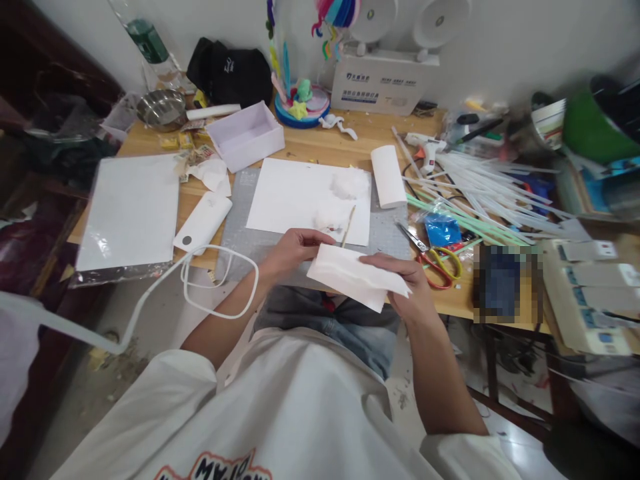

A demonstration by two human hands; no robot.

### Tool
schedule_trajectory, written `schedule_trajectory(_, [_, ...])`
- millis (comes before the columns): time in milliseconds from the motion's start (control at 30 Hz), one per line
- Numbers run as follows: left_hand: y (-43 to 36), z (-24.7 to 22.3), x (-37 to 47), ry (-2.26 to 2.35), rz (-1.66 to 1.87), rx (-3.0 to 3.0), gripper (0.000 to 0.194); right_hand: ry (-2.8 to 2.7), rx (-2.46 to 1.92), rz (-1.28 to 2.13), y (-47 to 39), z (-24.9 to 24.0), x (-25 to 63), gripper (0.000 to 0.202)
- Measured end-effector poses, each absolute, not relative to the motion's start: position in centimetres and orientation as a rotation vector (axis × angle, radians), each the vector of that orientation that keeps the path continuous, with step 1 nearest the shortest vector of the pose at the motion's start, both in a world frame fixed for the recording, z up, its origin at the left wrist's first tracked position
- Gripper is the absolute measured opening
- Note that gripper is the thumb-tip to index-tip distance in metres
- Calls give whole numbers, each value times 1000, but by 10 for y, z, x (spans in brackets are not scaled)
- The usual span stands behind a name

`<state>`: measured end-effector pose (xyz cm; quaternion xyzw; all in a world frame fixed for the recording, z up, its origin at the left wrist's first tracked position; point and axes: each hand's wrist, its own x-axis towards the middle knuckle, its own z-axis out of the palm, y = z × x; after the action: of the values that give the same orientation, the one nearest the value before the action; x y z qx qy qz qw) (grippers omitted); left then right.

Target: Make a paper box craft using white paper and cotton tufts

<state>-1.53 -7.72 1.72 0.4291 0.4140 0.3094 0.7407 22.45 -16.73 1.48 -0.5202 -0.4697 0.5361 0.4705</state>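
Observation:
A piece of white paper (345, 277), folded or layered with a torn-looking edge, is held over the front edge of the desk. My right hand (407, 283) grips its right end, thumb and fingers closed on it. At its upper left corner, my left hand (300, 250) pinches the paper with fingers together. Just beyond lies a white sheet (290, 193) on a grey cutting mat (237, 220). White fluffy material (350, 185) and a thin stick (349, 227) rest on that sheet.
Scissors (435, 267) lie right of the mat, near a glue gun (429, 155) and many translucent sticks (490, 183). A curled white paper (389, 177) is at the mat's right. Left are a white device (204, 221) with a cable and a lilac box (247, 140).

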Motion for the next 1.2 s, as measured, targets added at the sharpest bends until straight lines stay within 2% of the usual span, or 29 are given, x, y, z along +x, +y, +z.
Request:
schedule_trajectory(67, [-76,16,-15,943,686,939,20,-1271,-1206,1376,-166,24,225,17])
schedule_trajectory(133, [-76,17,-15,951,706,900,17,-1345,-1204,1368,-165,31,226,15])
schedule_trajectory(567, [-76,29,-5,945,714,878,18,-1678,-1233,1057,-168,37,226,30])
schedule_trajectory(700, [-77,34,-3,947,694,872,23,-1660,-1220,1025,-169,33,226,31])
schedule_trajectory(933, [-77,21,-3,801,768,822,50,-1598,-1235,968,-171,24,221,34])
schedule_trajectory(1200, [-80,28,-4,881,737,835,41,-1803,-1259,762,-173,31,218,44])
